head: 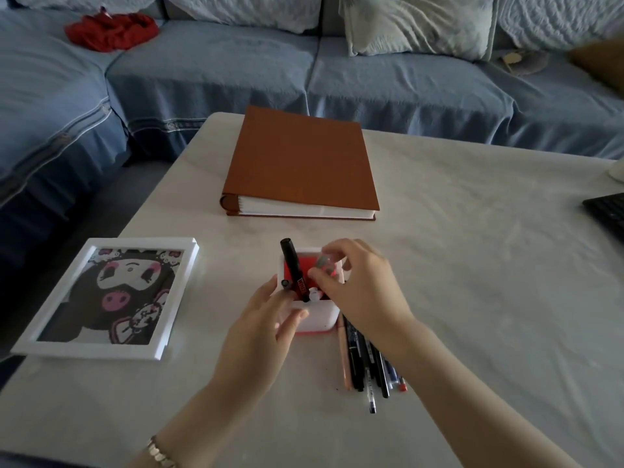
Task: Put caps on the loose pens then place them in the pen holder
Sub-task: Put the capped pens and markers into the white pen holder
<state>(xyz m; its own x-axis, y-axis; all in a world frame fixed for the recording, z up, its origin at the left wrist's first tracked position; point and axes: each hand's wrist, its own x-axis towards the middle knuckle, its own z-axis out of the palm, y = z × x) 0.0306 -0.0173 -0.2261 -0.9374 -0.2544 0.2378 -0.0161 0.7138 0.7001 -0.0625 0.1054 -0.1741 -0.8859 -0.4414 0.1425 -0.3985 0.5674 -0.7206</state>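
Near edge: bracelet (pixel 161 454) on my L wrist. Loose pens (pixel 368 369) lie bunched on the surface (pixel 472 282), just near-right of the pen holder (pixel 319 317), partly under my R forearm. L hand (pixel 266 319) grips holder's near-left corner, thumb on the near face. R hand (pixel 358 292) sits over the holder opening, fingertips pinching a small grey item (pixel 322 262); too blurred to say if pen or cap. Black marker (pixel 293 270) stands in the holder, leaning far-left; white-topped pen (pixel 314 293) beside it. Left: white picture frame (pixel 104 298) lying flat. Farther: brown album (pixel 300 163), closed. Right edge: keyboard (pixel 607 211). Far: blue sofa (pixel 405 89), red cloth (pixel 111 30) on it.
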